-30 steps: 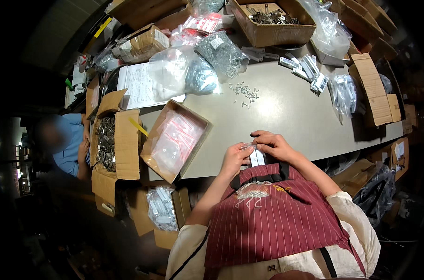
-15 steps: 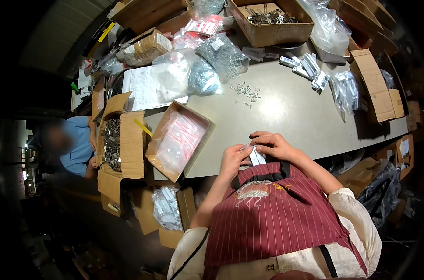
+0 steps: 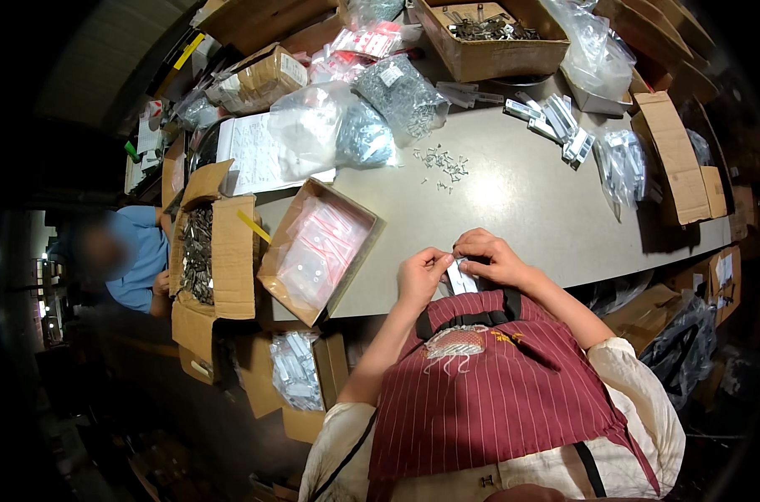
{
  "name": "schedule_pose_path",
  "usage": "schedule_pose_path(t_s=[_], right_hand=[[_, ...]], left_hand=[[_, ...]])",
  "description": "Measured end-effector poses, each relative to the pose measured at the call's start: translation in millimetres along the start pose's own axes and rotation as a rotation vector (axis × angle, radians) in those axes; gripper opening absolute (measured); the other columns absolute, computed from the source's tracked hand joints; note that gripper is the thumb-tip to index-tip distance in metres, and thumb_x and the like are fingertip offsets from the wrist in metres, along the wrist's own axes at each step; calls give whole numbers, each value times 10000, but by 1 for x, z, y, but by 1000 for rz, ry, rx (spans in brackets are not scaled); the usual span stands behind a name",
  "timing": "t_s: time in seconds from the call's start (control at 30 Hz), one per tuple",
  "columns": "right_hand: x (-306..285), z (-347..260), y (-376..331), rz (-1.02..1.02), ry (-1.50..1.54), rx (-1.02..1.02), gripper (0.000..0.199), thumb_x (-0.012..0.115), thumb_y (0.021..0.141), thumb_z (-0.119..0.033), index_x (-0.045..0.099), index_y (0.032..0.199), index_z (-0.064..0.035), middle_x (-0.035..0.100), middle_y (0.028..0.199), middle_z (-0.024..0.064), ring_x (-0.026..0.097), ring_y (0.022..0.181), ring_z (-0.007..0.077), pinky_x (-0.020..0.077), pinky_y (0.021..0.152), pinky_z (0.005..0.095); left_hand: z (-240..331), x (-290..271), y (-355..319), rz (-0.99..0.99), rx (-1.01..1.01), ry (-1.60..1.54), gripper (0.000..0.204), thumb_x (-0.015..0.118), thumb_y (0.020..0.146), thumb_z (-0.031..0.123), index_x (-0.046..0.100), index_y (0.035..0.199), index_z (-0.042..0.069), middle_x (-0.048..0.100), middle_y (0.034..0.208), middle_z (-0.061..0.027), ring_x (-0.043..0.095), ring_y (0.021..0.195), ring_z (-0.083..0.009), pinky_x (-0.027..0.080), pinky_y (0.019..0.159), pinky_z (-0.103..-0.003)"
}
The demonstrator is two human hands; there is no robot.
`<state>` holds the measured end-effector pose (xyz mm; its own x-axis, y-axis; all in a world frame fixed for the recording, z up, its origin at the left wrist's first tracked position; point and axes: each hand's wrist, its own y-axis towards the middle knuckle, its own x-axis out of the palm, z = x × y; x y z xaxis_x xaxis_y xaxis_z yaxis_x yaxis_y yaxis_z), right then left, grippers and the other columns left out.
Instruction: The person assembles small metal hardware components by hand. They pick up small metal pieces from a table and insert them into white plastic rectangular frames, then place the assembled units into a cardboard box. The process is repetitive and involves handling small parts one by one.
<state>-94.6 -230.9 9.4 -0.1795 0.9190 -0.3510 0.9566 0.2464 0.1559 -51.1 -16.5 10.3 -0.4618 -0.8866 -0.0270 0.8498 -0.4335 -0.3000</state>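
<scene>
Close to my apron at the table's near edge, both hands work on a small white-and-grey packet point(image 3: 461, 279). My left hand point(image 3: 424, 272) is closed, its thumb and forefinger pinching the packet's upper end. My right hand point(image 3: 490, 259) is closed on the same packet from the right, fingers bent over its top. Fingers hide part of it, and what is inside cannot be made out. Beyond my hands lies a loose scatter of small screws point(image 3: 444, 164) on the grey table point(image 3: 413, 222).
An open carton of flat see-through bags point(image 3: 317, 251) stands left of my hands. Beside it is a box of dark metal parts point(image 3: 197, 251). White-and-grey strips point(image 3: 556, 125) lie at the far right, near a bagged bundle point(image 3: 621, 171). A person in blue point(image 3: 137, 259) sits at left.
My left fingers have shifted slightly right and now pinch the packet's top edge, close to the right fingers. The right hand has drawn in a little. The person's arm at left has lowered.
</scene>
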Motion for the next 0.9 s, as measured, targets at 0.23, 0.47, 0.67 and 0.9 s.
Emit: schedule_pose_path(t_s=[0.23, 0.47, 0.67, 0.9], right_hand=[[3, 7, -6, -11, 56, 17, 266, 751, 887, -147, 734, 1107, 3, 707, 1113, 141, 601, 1204, 304, 482, 1017, 427], [0, 6, -7, -52, 62, 48, 274, 765, 890, -162, 749, 1113, -3, 709, 1122, 134, 581, 1239, 293, 471, 1033, 422], [-4, 0, -4, -58, 145, 102, 271, 763, 890, -149, 756, 1113, 6, 711, 1114, 128, 583, 1215, 272, 460, 1032, 409], [-2, -12, 5, 150, 509, 472, 186, 728, 949, -129, 742, 1051, 26, 704, 1042, 59, 624, 941, 127, 497, 847, 289]], left_hand=[[-10, -3, -3, 18, 229, 296, 190, 701, 982, 216, 725, 891, 50, 688, 651, -73, 670, 552, -142, 485, 517, -303], [-11, -6, 0, -11, 362, 438, 198, 677, 972, 201, 691, 835, 58, 698, 694, -110, 675, 562, -225, 492, 523, -338], [-15, -10, 2, -36, 318, 386, 193, 666, 997, 192, 693, 877, 43, 707, 716, -88, 662, 597, -156, 488, 539, -313], [-9, -6, 4, -46, 44, -308, 185, 633, 1042, 141, 690, 1075, -32, 745, 894, -61, 665, 751, -91, 519, 676, -229]])
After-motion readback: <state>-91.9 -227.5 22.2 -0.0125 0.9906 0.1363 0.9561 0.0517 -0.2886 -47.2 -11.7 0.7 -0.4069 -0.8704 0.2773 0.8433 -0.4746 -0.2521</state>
